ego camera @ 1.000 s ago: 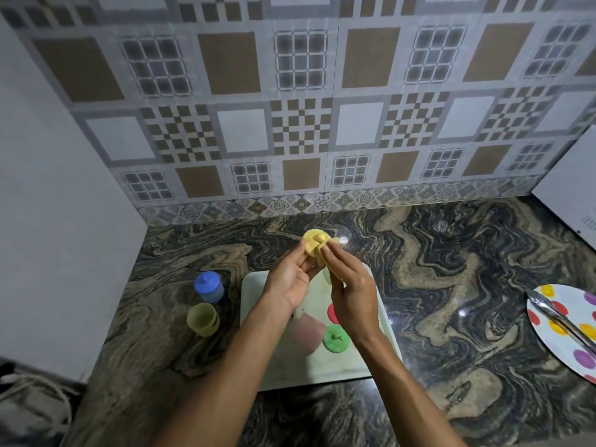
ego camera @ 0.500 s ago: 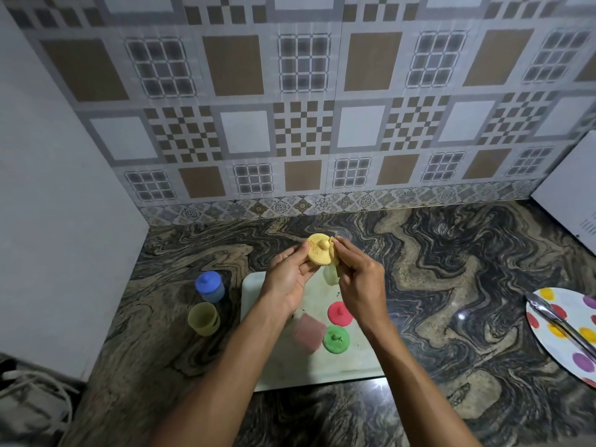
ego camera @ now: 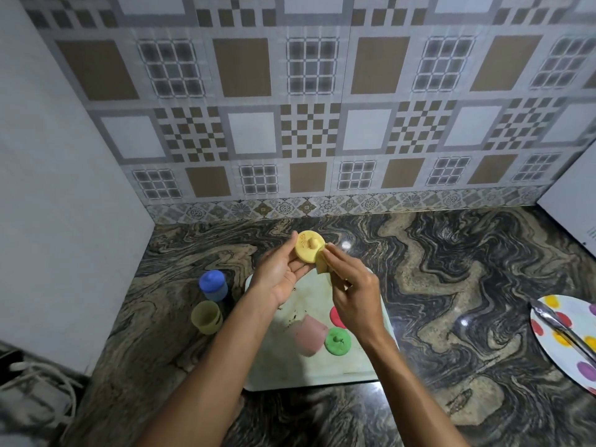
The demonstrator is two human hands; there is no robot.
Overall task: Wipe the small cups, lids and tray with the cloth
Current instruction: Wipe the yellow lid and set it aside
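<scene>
**A:** What is at the far left?

**B:** A tangle of pale cords [ego camera: 32,379], cut off by the frame's bottom corner. What they belong to I cannot tell. Right of them, on the marbled worktop [ego camera: 451,269], a blue cup [ego camera: 213,287] stands with its lid on. An open yellow-green cup [ego camera: 206,317] is just in front of it. Both are beside the tray [ego camera: 290,372], not on it.

**A:** And the hands?

**B:** The left hand [ego camera: 277,277] is palm up above the tray's far end. Its thumb and fingers [ego camera: 298,269] are clamped on the rim of the yellow lid [ego camera: 308,253], whose knob faces the camera. Some specks left of the knob are too small to make out. The right hand [ego camera: 353,295] has its fingers together, pinching a folded yellowish cloth [ego camera: 322,266] against the lid's right edge. Most of the cloth is hidden under that hand.

**A:** What lies on the tray itself?

**B:** Both forearms cover parts of it. Between them is a pink cup [ego camera: 309,333], too blurred to tell whether it lies flat or tilts. Just right of it sits a green lid [ego camera: 337,341], knob up. A red lid [ego camera: 335,316] behind that is half hidden by the right wrist. A few dark crumbs dot the tray.

**A:** Far right?

**B:** A spotted plate [ego camera: 574,366], cut off by the frame, has metal tongs [ego camera: 558,324] lying across it.
</scene>
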